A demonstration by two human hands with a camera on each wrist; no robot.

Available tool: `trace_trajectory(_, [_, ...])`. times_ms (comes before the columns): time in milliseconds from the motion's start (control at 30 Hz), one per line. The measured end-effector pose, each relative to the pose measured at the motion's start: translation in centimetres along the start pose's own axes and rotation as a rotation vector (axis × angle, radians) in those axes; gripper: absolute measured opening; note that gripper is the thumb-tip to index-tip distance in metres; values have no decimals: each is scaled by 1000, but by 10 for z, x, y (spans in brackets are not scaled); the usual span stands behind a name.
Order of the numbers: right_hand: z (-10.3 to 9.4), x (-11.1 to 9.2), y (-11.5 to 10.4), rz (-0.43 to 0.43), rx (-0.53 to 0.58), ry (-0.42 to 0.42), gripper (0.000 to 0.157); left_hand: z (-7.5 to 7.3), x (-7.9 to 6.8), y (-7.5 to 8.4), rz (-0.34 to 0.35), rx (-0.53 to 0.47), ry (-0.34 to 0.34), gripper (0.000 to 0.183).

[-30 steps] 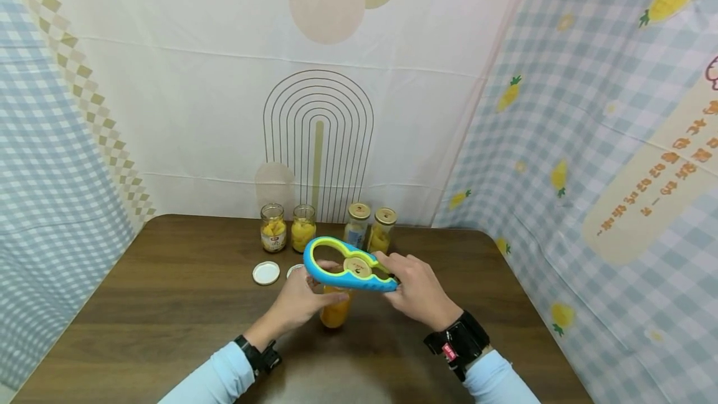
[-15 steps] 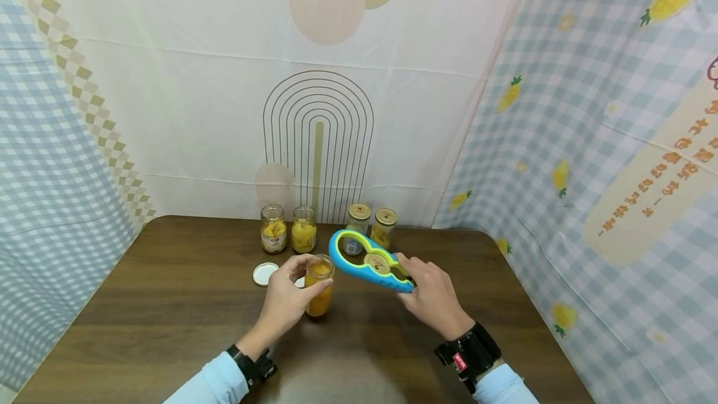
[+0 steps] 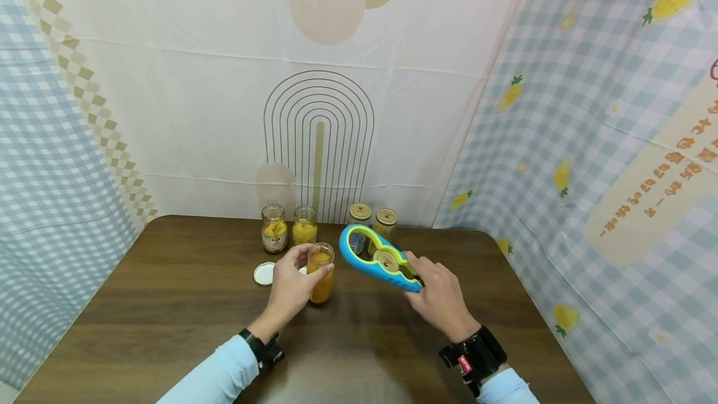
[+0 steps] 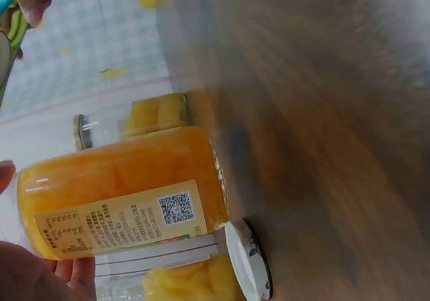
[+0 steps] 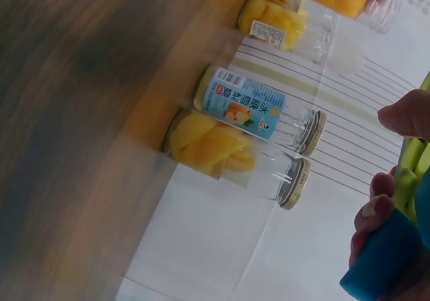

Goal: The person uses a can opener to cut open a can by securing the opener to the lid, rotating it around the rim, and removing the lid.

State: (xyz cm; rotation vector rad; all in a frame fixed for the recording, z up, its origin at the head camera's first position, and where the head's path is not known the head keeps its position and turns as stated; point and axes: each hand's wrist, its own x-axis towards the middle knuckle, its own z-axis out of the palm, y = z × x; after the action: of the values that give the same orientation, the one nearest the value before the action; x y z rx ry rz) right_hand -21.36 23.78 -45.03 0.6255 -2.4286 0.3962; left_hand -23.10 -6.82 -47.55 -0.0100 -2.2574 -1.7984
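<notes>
My left hand [image 3: 291,282] grips an uncapped glass jar [image 3: 321,279] of orange fruit near its rim, thumb on one side and fingers on the other. The jar is upright, its base close over the tabletop; the left wrist view shows its yellow label [image 4: 127,220]. My right hand [image 3: 440,298] holds a blue and lime-green jar opener [image 3: 367,272] by its handle end, raised to the right of the jar. A gold lid [image 3: 386,260] sits in the opener's smaller opening. In the right wrist view, the opener's handle [image 5: 383,254] is only partly visible.
Two uncapped jars of yellow fruit, a labelled jar [image 3: 274,239] and another jar [image 3: 304,234], stand at the back. Right of them are two gold-capped jars, one blue-labelled jar [image 5: 245,106] and one fruit jar [image 5: 208,146]. A white lid [image 3: 263,274] lies on the wooden table [image 3: 168,304].
The gold lid has come away from the orange jar with the opener, which my right hand has moved rightward. My left hand has shifted the jar left and farther back.
</notes>
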Motion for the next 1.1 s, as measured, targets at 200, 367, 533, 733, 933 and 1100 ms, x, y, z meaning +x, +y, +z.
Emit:
trace_trajectory(200, [0, -2, 1, 6, 0, 9, 68, 12, 17, -6, 2, 9, 24, 58])
trace_trajectory(367, [-1, -3, 2, 6, -2, 15, 68, 22, 29, -11, -9, 23, 38, 59])
trace_trajectory(533, [0, -4, 3, -9, -10, 25, 70, 30, 41, -13, -1, 23, 52, 59])
trace_trajectory(733, [2, -3, 3, -36, -16, 42, 68, 38, 60, -10, -8, 69, 71, 57])
trace_trajectory(933, [2, -4, 1, -32, -8, 37, 66, 48, 77, -9, -17, 117, 119, 56])
trace_trajectory(1100, [3, -5, 1, -25, -5, 25, 67, 55, 81, -12, -6, 186, 145, 62])
